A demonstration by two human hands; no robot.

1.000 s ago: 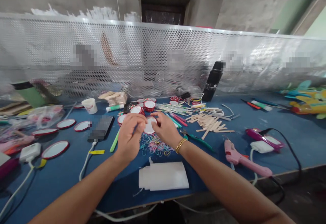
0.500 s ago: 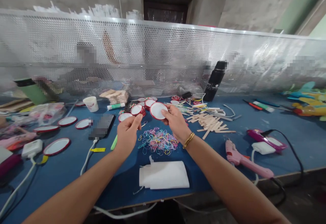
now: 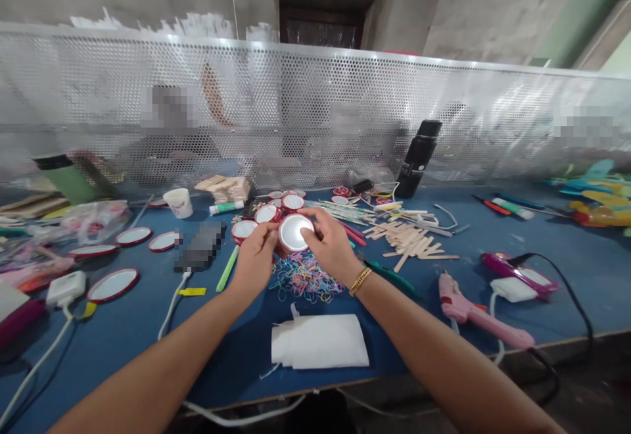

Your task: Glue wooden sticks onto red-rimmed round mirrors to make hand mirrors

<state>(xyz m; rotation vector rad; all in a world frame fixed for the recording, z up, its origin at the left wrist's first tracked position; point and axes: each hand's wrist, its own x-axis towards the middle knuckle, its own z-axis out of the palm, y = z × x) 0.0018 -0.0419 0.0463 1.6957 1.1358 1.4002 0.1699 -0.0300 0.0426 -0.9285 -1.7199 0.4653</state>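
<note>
A round red-rimmed disc [image 3: 292, 230] with a pale, shining face is being held by both hands over the worktop [image 3: 236, 358], at the far side of a loose pile of coloured rubber bands [image 3: 308, 283]. Its left edge is being gripped by the bent fingers of the left hand [image 3: 256, 253], while its right side is being pinched by the fingers of the right hand [image 3: 335, 246], whose thumb is being pressed to the face. A gold-coloured bracelet [image 3: 359, 281] is being worn on the right wrist. Behind the disc, more red-rimmed discs [image 3: 267, 214] are being seen in small stacks; whether these are being touched by it cannot be told. A green stick [image 3: 227, 269] is being seen just beside the left hand. Flat wooden sticks [image 3: 409, 244] are being shown heaped to the right, and a folded white cloth [image 3: 320, 342] is being framed by the forearms
</note>
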